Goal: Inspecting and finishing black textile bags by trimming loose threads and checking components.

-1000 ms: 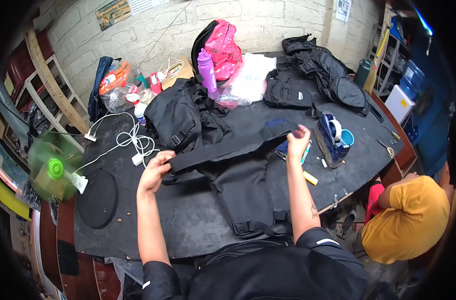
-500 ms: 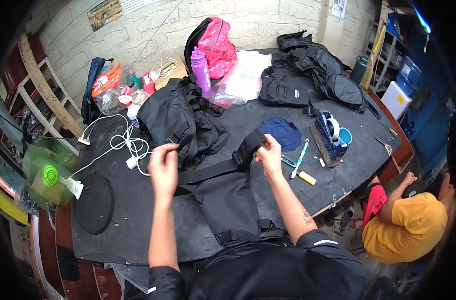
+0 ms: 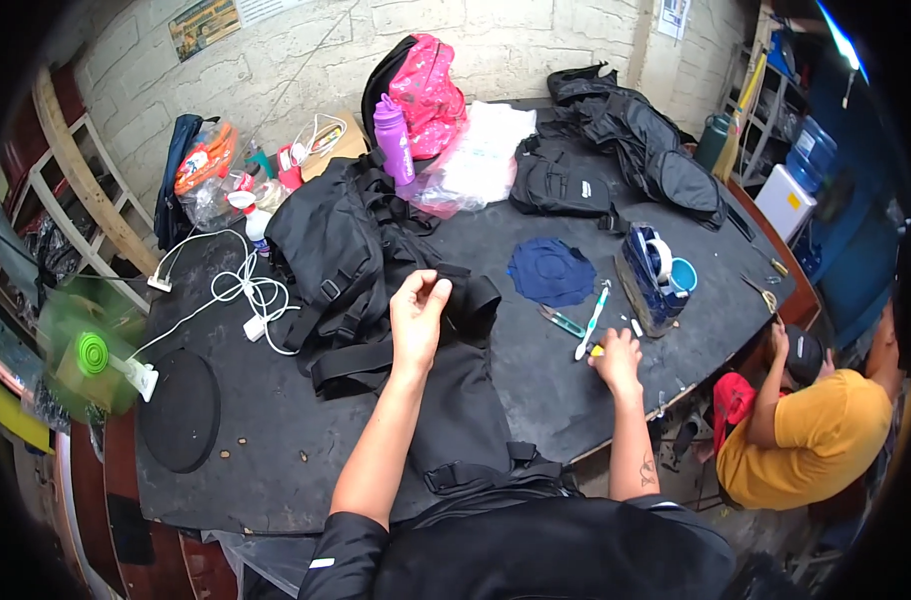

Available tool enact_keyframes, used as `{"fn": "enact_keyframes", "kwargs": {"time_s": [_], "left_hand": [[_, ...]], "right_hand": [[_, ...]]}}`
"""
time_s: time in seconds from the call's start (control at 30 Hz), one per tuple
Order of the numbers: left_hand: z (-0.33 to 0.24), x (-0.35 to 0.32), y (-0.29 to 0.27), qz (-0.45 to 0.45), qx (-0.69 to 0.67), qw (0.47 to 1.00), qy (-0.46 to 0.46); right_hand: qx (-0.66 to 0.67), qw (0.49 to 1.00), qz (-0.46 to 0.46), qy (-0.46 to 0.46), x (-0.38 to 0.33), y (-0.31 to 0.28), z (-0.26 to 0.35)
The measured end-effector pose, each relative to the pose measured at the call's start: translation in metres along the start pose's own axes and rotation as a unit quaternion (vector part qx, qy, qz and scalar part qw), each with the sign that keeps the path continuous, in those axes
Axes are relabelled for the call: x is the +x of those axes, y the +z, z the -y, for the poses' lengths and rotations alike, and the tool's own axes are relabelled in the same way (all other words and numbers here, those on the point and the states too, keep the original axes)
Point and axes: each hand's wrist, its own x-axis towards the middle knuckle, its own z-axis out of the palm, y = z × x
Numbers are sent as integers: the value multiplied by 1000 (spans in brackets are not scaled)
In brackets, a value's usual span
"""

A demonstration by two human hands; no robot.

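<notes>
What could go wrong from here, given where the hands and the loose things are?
The right hand is at the small yellow object, with the white-and-teal brush right beside it, so the fingers might knock the brush aside.

The purple bottle stands upright beside the black backpack; a tug on the backpack could tip it.

The white cable lies loosely looped near that backpack and might snag if the backpack is dragged.

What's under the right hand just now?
Part of a small yellow object shows beneath the right hand. The hand covers the rest, so whether it is gripped cannot be told.
</notes>
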Motion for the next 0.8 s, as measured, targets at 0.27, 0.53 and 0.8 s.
{"fn": "enact_keyframes", "kwargs": {"time_s": [0.27,0.53,0.8], "left_hand": [[-5,4,1,-24,-281,957,-65],[-22,-1,8,-1,-380,919,-105],[-12,-8,-2,-63,-379,916,-115]], "right_hand": [[525,833,-59,-164,-17,-48,94],[491,817,-119,-277,-52,-69,224],[484,819,-116,-284,-63,-56,232]]}}
